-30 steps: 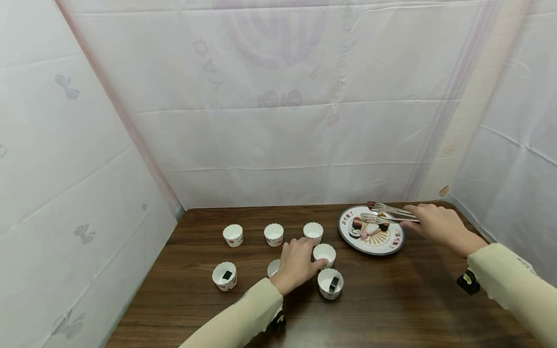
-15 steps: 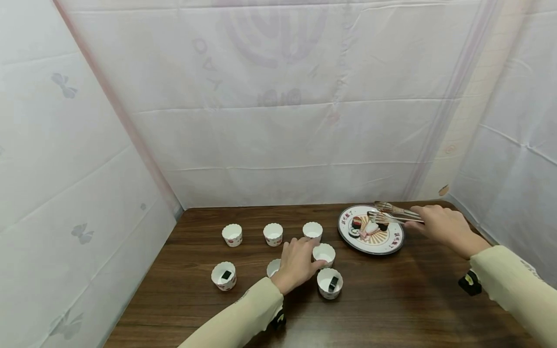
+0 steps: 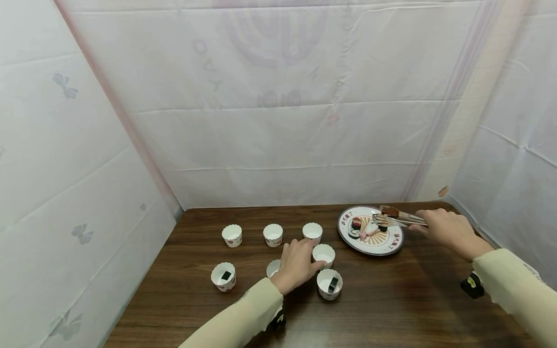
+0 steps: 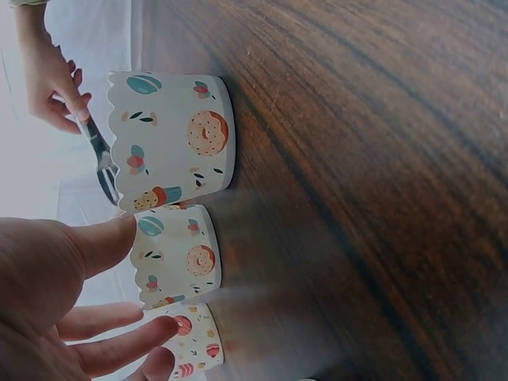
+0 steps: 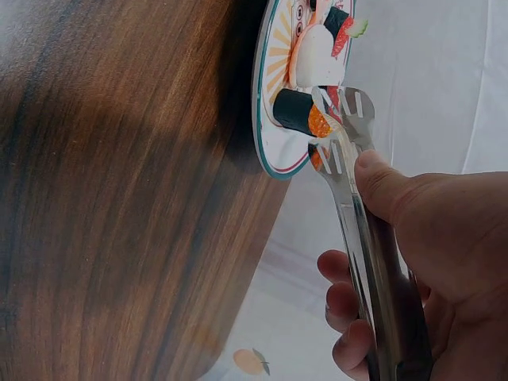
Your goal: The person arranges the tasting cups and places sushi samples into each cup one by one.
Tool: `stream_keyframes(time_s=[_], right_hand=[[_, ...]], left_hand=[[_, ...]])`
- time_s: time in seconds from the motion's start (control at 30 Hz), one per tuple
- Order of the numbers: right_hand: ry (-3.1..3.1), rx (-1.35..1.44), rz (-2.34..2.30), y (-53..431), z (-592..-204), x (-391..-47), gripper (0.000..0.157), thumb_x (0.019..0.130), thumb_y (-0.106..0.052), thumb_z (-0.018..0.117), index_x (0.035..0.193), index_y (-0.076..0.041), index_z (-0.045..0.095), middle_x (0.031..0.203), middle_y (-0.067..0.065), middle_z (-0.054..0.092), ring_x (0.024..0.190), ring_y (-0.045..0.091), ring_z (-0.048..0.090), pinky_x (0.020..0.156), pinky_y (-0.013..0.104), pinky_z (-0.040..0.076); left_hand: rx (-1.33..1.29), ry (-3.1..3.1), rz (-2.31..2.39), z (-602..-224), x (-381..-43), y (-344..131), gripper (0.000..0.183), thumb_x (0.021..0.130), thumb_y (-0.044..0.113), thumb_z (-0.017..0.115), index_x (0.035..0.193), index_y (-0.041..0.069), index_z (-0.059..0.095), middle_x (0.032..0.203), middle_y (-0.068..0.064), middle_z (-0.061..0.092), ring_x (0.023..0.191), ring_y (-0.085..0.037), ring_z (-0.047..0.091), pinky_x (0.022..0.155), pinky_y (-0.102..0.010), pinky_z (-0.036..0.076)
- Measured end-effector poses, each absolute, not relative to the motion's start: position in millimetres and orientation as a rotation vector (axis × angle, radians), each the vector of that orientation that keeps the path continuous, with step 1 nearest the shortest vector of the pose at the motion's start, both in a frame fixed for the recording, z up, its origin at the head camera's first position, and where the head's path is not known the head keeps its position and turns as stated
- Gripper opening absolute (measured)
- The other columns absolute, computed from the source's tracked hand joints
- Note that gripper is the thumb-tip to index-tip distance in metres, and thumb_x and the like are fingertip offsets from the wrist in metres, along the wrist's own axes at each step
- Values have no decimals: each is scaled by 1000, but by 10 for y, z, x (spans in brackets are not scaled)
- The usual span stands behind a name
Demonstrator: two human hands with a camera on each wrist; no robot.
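My right hand (image 3: 446,229) grips metal serving tongs (image 5: 361,238) with slotted, fork-like ends. Their ends are at a dark sushi roll with orange topping (image 5: 295,111) on the right of a round plate (image 3: 393,249); whether they touch it I cannot tell. Beside that roll sit a white and pink sushi piece (image 5: 317,59) and another roll (image 3: 356,223). My left hand (image 3: 298,263) lies by a column of paper cups, fingers loosely extended. Its thumb is at the rim of the middle cup (image 3: 324,251), its fingertips near the back cup (image 3: 313,229).
Nearest in that column, a cup (image 3: 329,293) holds a dark piece. At left, another cup (image 3: 224,282) contains a dark piece too. Two further cups stand at the back, and one cup (image 3: 273,267) is partly behind my left hand. White cloth walls (image 3: 261,145) enclose the wooden table (image 3: 391,309).
My right hand has shifted slightly right, bringing the tongs from over the plate's middle to the roll on its right. The left hand and the cups have stayed put.
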State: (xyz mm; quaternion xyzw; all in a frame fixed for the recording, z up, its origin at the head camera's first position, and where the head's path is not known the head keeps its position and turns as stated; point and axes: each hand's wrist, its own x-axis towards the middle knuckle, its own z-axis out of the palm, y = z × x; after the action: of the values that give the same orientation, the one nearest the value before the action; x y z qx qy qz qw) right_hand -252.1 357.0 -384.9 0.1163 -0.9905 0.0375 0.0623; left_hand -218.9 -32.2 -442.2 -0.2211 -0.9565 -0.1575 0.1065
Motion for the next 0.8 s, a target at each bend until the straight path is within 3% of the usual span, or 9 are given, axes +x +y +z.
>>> stream_keyframes(time_s=[0.17,0.43,0.8], right_hand=[[-3007,338,114,3584,-3854,-2537,51,96,-39,72,127,1,67,109,26,71,80,44,69,50,52,49],[-2999,373,128,3578,-3845,-2532,37,95,-31,74,119,-3,72,94,18,74,70,34,68,46,45,45],[-2988,366,129,3599,-3873,-2537,36,95,-31,74,120,-5,73,97,20,74,71,38,69,46,47,45]], left_hand=[[-628,-2840,-435,-4423,-2201,-327,48,85,46,83,120,14,76,108,-4,76,85,-27,63,69,-37,42],[-623,-2859,-430,-4417,-2200,-322,48,85,47,83,120,15,76,107,-4,76,83,-26,62,68,-35,41],[-624,-2862,-436,-4421,-2199,-323,47,86,46,82,121,15,76,109,-4,76,84,-27,62,68,-35,40]])
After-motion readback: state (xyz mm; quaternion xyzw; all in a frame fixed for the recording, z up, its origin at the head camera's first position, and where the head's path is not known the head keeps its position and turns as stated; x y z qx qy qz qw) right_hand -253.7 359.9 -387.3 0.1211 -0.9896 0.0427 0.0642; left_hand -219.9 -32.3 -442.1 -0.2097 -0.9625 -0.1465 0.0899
